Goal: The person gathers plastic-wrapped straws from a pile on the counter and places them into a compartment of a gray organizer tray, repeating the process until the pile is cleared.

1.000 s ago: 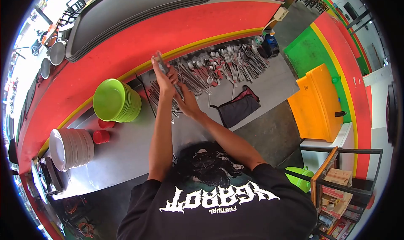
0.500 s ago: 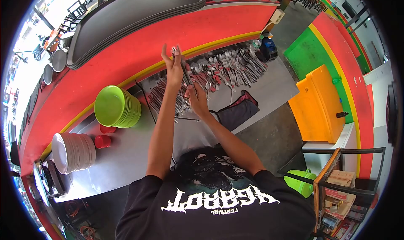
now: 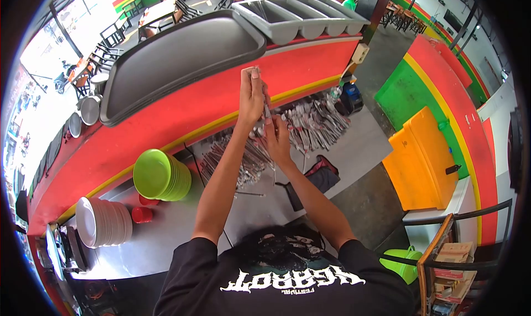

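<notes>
Both of my hands are raised over the steel table and closed on a slim bunch of cutlery (image 3: pixel 267 110). My left hand (image 3: pixel 252 97) wraps its upper end, with the fingers together and metal tips just showing at the top. Lower down, my right hand (image 3: pixel 279 141) grips the other end. The pieces' kind is largely hidden by my fingers. Beneath and behind the hands lies a long spread of loose metal cutlery (image 3: pixel 318 125), with forks and spoons toward the right. Thin handles (image 3: pixel 238 161) crowd together on the left. A dark fabric pouch (image 3: pixel 318 179) lies near my right forearm.
Stacked green bowls (image 3: pixel 152 175), white plates (image 3: pixel 102 222) and a red cup (image 3: pixel 142 215) stand on the left. Along the red ledge rest large black trays (image 3: pixel 182 61) and a grey compartment box (image 3: pixel 301 17). A yellow container (image 3: pixel 420 155) stands at right.
The view has tilted upward, showing more of the black trays and grey box. My left hand's fingers, spread at the top before, have closed around the cutlery. My right hand keeps its grip.
</notes>
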A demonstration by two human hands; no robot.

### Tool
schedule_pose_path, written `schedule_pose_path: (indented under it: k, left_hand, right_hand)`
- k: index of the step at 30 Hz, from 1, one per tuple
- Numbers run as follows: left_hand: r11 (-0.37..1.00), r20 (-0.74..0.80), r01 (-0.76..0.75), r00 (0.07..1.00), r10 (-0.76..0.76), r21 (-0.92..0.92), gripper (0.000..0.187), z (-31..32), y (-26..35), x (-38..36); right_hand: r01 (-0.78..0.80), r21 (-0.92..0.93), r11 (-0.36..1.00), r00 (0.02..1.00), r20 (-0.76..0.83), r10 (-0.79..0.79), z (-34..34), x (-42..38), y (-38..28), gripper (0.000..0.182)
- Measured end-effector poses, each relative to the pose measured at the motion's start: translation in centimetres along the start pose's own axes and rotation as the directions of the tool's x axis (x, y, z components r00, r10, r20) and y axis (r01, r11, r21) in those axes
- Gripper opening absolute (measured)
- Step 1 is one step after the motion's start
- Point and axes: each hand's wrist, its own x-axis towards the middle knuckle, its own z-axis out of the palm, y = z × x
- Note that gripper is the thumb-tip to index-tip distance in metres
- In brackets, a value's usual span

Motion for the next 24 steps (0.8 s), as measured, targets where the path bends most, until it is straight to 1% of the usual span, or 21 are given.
schedule_pose_path:
  k: [2,4,5,8,9,12,13,16,17,20,21,24]
  left_hand:
    - [0.999,0.006,-0.026,1.000,0.026,0.040,0.029,1.2,2.6,2.1]
    - [0.997,-0.014,-0.074,0.997,0.074,0.000,0.028,1.9,4.1,4.8]
    - [0.995,-0.023,-0.095,0.995,0.095,-0.020,0.027,2.2,4.5,6.3]
    - [0.980,0.031,-0.166,0.986,0.164,0.107,0.023,2.1,4.1,12.0]
    - [0.974,0.007,-0.129,0.992,0.130,0.186,0.026,2.0,4.1,13.7]
    - [0.875,0.030,-0.157,0.986,0.162,0.458,0.033,1.7,4.4,18.4]
    - [0.905,-0.001,-0.055,0.998,0.061,0.421,0.044,1.7,4.5,19.6]
    - [0.798,-0.021,0.005,1.000,0.010,0.603,0.048,1.5,4.4,23.0]
    - [0.757,0.000,-0.079,0.995,0.104,0.648,0.053,0.7,1.8,25.3]
    - [0.772,-0.006,-0.235,0.955,0.296,0.590,0.056,0.8,0.2,27.8]
    - [0.778,-0.015,-0.149,0.980,0.199,0.610,0.060,0.7,0.0,28.5]
    - [0.710,-0.078,0.007,0.995,0.067,0.704,0.063,0.1,-3.0,32.0]
  right_hand:
    - [0.104,-0.064,0.993,0.995,-0.004,-0.104,-0.5,2.7,-1.7,0.028]
    - [0.189,-0.125,0.974,0.982,0.017,-0.188,-1.1,5.5,-3.7,0.027]
    - [0.170,-0.144,0.975,0.985,0.034,-0.167,-1.3,6.8,-4.8,0.026]
    - [0.222,-0.270,0.937,0.975,0.044,-0.218,-1.8,11.7,-6.8,0.027]
    - [0.210,-0.341,0.916,0.978,0.067,-0.200,-2.2,13.2,-7.9,0.028]
    - [0.241,-0.504,0.829,0.970,0.093,-0.226,-2.7,17.8,-9.6,0.030]
    - [0.252,-0.536,0.806,0.966,0.093,-0.240,-2.8,19.1,-9.9,0.030]
    - [0.280,-0.625,0.729,0.953,0.092,-0.288,-2.8,22.6,-10.5,0.030]
    - [0.288,-0.651,0.702,0.949,0.093,-0.303,-2.8,23.7,-10.5,0.029]
    - [0.292,-0.718,0.632,0.940,0.093,-0.328,-2.6,26.8,-10.7,0.027]
    - [0.289,-0.738,0.610,0.939,0.093,-0.332,-2.6,27.7,-10.8,0.027]
    - [0.242,-0.821,0.517,0.956,0.112,-0.269,-2.3,30.8,-11.4,0.025]
